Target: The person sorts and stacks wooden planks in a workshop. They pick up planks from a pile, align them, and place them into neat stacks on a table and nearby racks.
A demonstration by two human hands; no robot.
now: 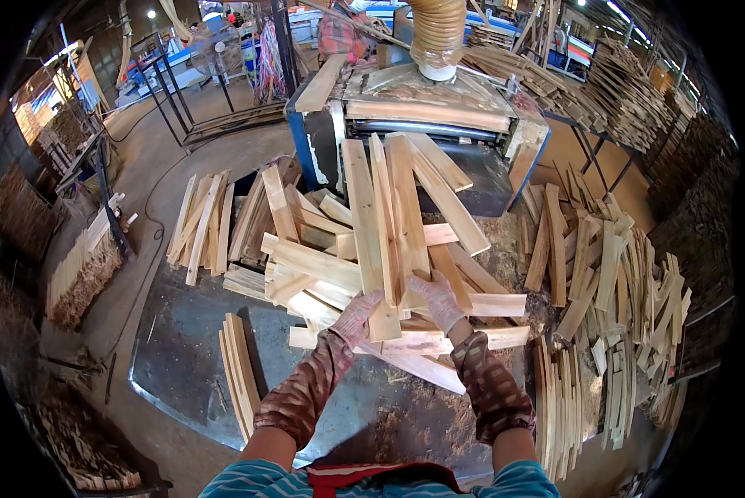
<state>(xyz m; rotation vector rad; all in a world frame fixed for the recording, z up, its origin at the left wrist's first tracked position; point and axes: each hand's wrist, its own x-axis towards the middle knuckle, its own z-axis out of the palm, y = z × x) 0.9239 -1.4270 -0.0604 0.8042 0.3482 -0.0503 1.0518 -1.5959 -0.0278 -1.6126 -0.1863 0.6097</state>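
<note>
Seen from the head camera, the person's left hand (358, 317), in a pale glove, touches the left edge of a long board (362, 224) near its near end. The right hand (437, 300), also gloved, is against the near end of another wide board (407, 199). The hands are apart, with the boards running away between them toward the machine (426, 93); whether the fingers close underneath, I cannot tell. These boards lie over a loose pile of wood (310, 264) on the dark table (181, 357). A few strips (236, 373) lie by the left forearm; more wood (556, 407) stands at right.
</note>
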